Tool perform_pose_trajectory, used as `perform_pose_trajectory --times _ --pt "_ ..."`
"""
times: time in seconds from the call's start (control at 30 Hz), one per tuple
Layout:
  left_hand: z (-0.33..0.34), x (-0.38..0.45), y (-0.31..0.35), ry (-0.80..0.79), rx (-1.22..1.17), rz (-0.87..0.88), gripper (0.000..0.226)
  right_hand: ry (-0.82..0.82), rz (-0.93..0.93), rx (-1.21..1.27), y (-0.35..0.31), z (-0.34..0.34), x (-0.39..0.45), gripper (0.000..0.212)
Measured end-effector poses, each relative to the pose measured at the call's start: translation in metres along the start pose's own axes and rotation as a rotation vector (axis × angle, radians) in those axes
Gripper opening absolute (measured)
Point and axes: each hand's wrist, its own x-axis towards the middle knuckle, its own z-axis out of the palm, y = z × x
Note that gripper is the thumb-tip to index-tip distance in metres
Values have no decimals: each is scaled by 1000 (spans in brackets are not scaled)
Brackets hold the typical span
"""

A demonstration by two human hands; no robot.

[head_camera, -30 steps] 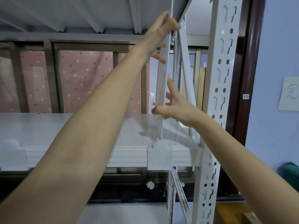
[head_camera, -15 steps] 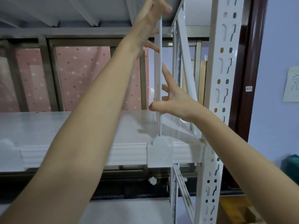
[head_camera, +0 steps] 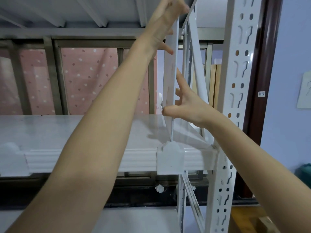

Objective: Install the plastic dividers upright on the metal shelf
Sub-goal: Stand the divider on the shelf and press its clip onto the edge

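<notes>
- At the right end of the metal shelf (head_camera: 84, 132), just left of the perforated white upright post (head_camera: 235, 81), the plastic divider (head_camera: 170, 73) stands on edge, nearly vertical, its thin near edge facing me.
- Its bottom edge drops into the white plastic clip (head_camera: 170, 158) that sits over the shelf's near lip.
- Up top, my left hand (head_camera: 161, 24) grasps the divider close under the upper shelf (head_camera: 67, 10): fingers curl round its near edge, and one fingertip pokes out lower down against the left face.
- The very top of the divider runs out of view, so I cannot tell whether it is seated up there.
- Lower down, my right hand (head_camera: 188, 105) is spread wide, fingers straight and fanned on the divider's right side, thumb reaching across its near edge to the left. It is released, clenching nothing; I cannot tell whether the fingers touch the panel or sit just beside it.
- A faint shadow of the panel lies on the pale shelf surface near the clip.
- Far left along the same lip, another white clip (head_camera: 10, 157) sits at the frame's edge.
- Behind the shelf, a pink dotted curtain (head_camera: 84, 78) hangs past grey window bars.
- On the right, a dark door frame (head_camera: 262, 81) carries a small label, and a sheet of paper (head_camera: 304, 91) is on the blue wall.
</notes>
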Motion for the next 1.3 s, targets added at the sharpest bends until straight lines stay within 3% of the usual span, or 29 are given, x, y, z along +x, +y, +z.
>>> perform_pose_trajectory --times 0.07,0.2,0.33,0.43,0.6,0.73,0.93,1.07,1.2,1.3 --pt "-1 2 -4 -9 29 -13 19 11 12 -23 -1 0 0 107" --pt "1 6 -11 -21 24 -49 40 -25 33 -42 -1 -1 3 109" --pt "8 4 -7 -37 27 -46 26 -33 30 -25 2 -3 4 111" --pt "11 1 -5 -21 7 -58 35 -2 19 -52 0 -3 2 109" --pt "3 -7 -13 28 -22 -43 26 -24 -3 -98 0 0 0 109" --pt "2 -9 -22 1 -20 8 37 -30 -28 -48 12 6 -6 110" --pt "0 -10 -21 26 -17 8 8 -36 -71 -82 21 5 -1 109" --pt "1 -9 -25 69 -1 -6 7 -35 -89 -84 24 6 -1 110" --pt "-1 -8 -28 36 -36 4 95 -37 -78 -98 27 8 -3 110" --pt "0 -5 -26 -24 -21 -20 110 -18 -50 -111 25 8 -6 111"
